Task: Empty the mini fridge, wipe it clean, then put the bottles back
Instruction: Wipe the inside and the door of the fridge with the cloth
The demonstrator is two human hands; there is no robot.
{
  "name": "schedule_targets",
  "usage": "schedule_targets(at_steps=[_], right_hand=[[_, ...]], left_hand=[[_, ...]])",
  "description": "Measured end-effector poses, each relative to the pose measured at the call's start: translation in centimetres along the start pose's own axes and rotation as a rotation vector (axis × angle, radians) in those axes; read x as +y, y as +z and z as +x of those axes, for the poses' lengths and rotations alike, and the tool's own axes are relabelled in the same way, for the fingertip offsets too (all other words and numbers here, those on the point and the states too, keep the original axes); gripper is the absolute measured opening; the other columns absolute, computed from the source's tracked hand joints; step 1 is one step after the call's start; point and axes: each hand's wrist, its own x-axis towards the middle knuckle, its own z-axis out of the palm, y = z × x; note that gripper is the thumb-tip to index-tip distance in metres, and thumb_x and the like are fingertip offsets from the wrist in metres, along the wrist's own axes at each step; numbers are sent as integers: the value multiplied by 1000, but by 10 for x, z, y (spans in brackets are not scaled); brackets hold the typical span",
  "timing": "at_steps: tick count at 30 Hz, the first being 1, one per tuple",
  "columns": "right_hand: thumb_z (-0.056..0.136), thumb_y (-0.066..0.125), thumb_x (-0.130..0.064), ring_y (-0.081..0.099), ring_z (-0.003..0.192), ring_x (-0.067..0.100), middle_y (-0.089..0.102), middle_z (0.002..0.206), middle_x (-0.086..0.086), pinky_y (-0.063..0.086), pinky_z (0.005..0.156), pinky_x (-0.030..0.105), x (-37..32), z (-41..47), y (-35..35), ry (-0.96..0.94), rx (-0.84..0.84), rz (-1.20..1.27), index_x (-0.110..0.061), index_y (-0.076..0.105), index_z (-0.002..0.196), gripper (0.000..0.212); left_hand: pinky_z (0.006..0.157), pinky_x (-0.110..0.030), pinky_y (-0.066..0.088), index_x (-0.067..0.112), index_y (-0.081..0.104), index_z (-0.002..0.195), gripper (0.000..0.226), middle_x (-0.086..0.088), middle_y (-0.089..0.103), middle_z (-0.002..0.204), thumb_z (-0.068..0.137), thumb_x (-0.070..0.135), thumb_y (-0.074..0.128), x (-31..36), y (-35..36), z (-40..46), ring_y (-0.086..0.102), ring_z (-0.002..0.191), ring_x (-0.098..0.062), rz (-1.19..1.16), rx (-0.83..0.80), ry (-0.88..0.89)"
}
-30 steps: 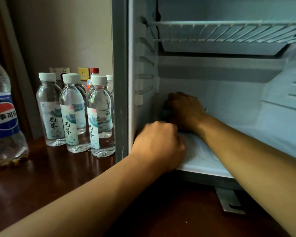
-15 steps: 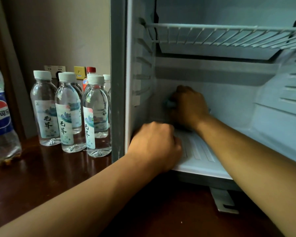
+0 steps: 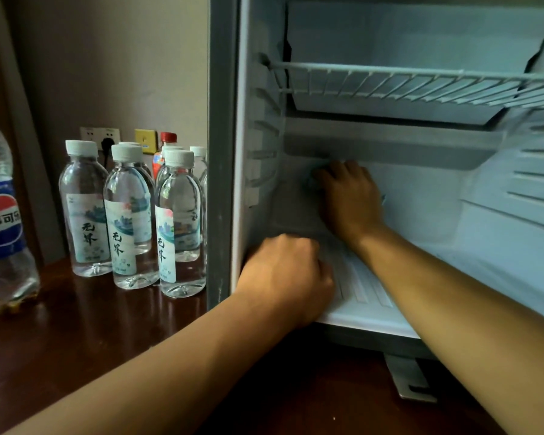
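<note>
The mini fridge (image 3: 223, 152) stands open, with no bottles visible inside. My right hand (image 3: 350, 202) reaches deep into the lower compartment and presses a small bluish cloth (image 3: 312, 183) against the back wall near the left corner; only an edge of the cloth shows past my fingers. My left hand (image 3: 288, 274) is curled into a fist and rests on the front left corner of the fridge floor (image 3: 368, 296), with nothing seen in it. Several clear water bottles (image 3: 128, 215) with white caps stand together outside, left of the fridge.
A white wire shelf (image 3: 421, 86) spans the fridge above my hand. A large cola bottle (image 3: 0, 221) stands at the far left on the dark wooden surface (image 3: 76, 334). A red-capped bottle (image 3: 167, 142) and wall sockets (image 3: 99, 135) sit behind the water bottles.
My right hand has slid the cloth up the back wall, from near the floor toward the ledge. My left fist has stayed at the fridge's front corner.
</note>
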Motion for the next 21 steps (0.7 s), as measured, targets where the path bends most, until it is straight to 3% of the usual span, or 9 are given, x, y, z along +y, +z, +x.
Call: schedule_targets(at_steps=[2, 5, 11, 14, 17, 21], right_hand=[[73, 58, 0, 59, 92, 43, 66, 107, 19, 44, 76, 44, 4, 0, 0, 41, 87, -34, -6, 71, 106, 35], [76, 54, -3, 56, 98, 42, 65, 114, 17, 43, 79, 44, 6, 2, 0, 70, 66, -9, -8, 70, 109, 37], [77, 67, -18, 49, 112, 34, 60, 121, 7, 43, 79, 39, 9, 1, 2, 75, -134, 68, -15, 68, 116, 39], [79, 67, -27, 49, 113, 29, 57, 121, 4, 44, 81, 37, 12, -1, 2, 56, -234, 111, -21, 67, 117, 38], [82, 63, -42, 52, 113, 26, 56, 120, 3, 45, 84, 34, 5, -5, 4, -44, -431, 77, -27, 65, 114, 35], [86, 60, -49, 51, 114, 25, 56, 120, 0, 44, 86, 35, 1, -8, 0, -147, -513, 41, -29, 66, 113, 34]], left_hand=[[41, -20, 21, 18, 52, 68, 30, 2, 45, 59, 88, 40, 47, -1, 0, 0, 36, 47, -6, 0, -18, -5], [41, -20, 21, 16, 54, 69, 31, 3, 41, 57, 87, 40, 46, -1, 1, 1, 35, 46, -7, 7, -14, -9], [42, -22, 21, 16, 50, 66, 32, 2, 40, 57, 86, 41, 46, -1, 1, 0, 32, 46, -8, 21, -15, -8], [47, -25, 26, 16, 46, 65, 32, -3, 55, 67, 86, 40, 47, 0, 1, 0, 29, 46, -9, 20, -2, 5], [58, -27, 32, 17, 55, 73, 28, 0, 61, 79, 86, 40, 48, 0, 0, 0, 41, 54, -19, 22, 22, 21], [56, -26, 31, 17, 57, 74, 28, -2, 63, 82, 87, 40, 47, 0, 2, -2, 48, 56, -19, 0, 16, 38]])
